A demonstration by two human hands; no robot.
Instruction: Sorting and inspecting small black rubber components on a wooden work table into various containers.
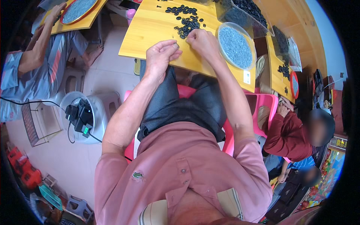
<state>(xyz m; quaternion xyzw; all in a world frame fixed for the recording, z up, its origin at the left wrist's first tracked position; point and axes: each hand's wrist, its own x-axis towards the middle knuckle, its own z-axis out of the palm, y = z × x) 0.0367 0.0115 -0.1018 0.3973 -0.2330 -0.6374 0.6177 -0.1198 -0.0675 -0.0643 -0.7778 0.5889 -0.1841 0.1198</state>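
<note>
Two bare hands are seen from above at the near edge of a yellow wooden board (150, 30) laid across the person's lap. Toward 9 o'clock, a co-worker in a grey striped shirt (33, 75) is seated at a second yellow board holding a round red-rimmed tray (78, 9) of grey bits. Lower, at 8 o'clock, a white stool carrying a black power adapter (78, 116) stands on the floor.

Near centre, the left hand (160, 56) is curled palm-up, its thumb and forefinger pinched together on something tiny; what exactly is held cannot be told. Just to its right, the right hand (202, 43) is lowered palm-down, fingertips closed at the edge of a loose heap of small black ring-shaped parts (185, 20), which lies at 12 o'clock on the board.

At 1 o'clock, a round clear dish of fine grey pieces (235, 47) sits on the board, well filled. Beyond it, clear bins of black parts (247, 11) are stacked.

Judging by the sizeable heap left and the full bins, much work appears to remain; no finished pile can be made out.
</note>
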